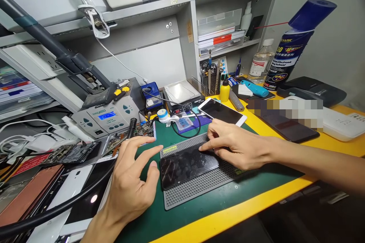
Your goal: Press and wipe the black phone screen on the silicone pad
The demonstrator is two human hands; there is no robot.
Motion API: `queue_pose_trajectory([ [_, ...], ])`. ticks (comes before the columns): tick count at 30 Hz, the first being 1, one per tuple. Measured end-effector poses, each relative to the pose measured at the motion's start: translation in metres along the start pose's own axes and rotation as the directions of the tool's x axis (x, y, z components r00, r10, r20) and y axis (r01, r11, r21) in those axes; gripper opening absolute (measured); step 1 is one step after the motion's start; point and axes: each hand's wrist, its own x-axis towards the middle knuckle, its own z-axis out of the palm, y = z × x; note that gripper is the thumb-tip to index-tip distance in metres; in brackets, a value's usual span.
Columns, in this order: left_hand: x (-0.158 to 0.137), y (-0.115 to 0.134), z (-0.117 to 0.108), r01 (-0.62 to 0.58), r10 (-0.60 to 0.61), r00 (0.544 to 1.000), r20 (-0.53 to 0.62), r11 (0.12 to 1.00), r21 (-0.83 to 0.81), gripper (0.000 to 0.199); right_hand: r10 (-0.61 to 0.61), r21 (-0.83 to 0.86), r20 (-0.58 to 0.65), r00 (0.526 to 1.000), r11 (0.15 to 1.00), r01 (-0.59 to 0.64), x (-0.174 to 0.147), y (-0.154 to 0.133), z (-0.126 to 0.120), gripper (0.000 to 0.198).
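A black smartphone point(182, 169) lies screen up on a grey honeycomb-textured pad point(196, 186), its dark glass streaked with smudges. My right hand point(239, 146) reaches in from the right and rests its index fingertip on the screen near the far edge. Its other fingers are loosely bent, and it grips nothing. To the left of the phone, my left hand point(129, 178) hovers open with thumb and fingers apart, holding nothing. The pad sits on a green work mat point(222, 209).
Behind stand a soldering station point(107, 117), a hot plate point(182, 95) and a white phone point(222, 112). A black hose point(71, 205) crosses the left side over several phone parts. On the right are a dark phone point(288, 121) and a spray can point(291, 53).
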Motion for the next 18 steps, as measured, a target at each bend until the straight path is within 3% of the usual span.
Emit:
queue_pose_trajectory([
  [9,-0.0005,-0.0009,0.0009,-0.003,0.003,1.000,0.009,1.000,-0.003,0.028,0.098,-0.074,-0.005,0.995,0.992,-0.098,0.0000,0.0028,-0.0043,0.040],
  [15,-0.0016,-0.0024,0.0013,0.006,-0.006,1.000,0.003,1.000,-0.004,0.028,0.068,-0.142,-0.093,0.993,0.987,-0.080,-0.0014,0.0075,-0.0029,0.036],
  [18,-0.0009,-0.0017,0.0012,0.005,-0.005,1.000,-0.001,1.000,-0.005,0.028,-0.017,-0.066,-0.108,0.994,0.998,0.010,-0.0029,0.0049,0.0001,0.039],
])
